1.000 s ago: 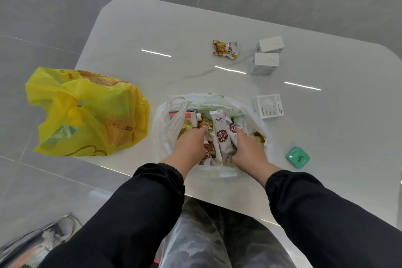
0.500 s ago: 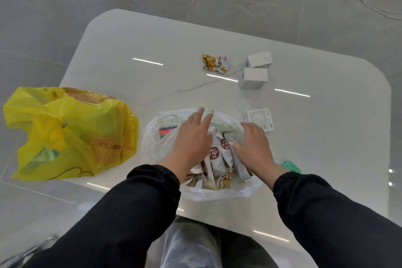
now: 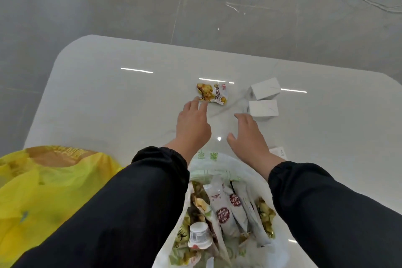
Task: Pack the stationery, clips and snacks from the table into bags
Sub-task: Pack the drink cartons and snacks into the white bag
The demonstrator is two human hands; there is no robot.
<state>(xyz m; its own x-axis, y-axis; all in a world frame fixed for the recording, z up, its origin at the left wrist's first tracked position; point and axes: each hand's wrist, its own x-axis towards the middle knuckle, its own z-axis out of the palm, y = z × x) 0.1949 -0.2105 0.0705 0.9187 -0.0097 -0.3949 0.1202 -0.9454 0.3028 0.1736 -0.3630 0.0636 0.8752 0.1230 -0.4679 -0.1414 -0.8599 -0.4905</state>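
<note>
Reaches left hand (image 3: 192, 124), released and empty, to snack (image 3: 213, 93) at its fingertips; stretches right hand (image 3: 248, 135), likewise released, toward box (image 3: 263, 107) just beyond. Has bag (image 3: 217, 163) gaping behind both wrists, likely for quick drop-in.

Yellow bag (image 3: 43, 191), white boxes (image 3: 264, 98)

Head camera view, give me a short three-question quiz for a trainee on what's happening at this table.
1. How many small white cardboard boxes lie just beyond the right hand?
2. Whose fingertips reach the crinkled yellow-and-white snack packet? A: left hand. B: right hand. C: neither.
3. True or false: the translucent white plastic bag already holds snack sachets.
Key: 1 two; 2 A; 3 true.
</note>
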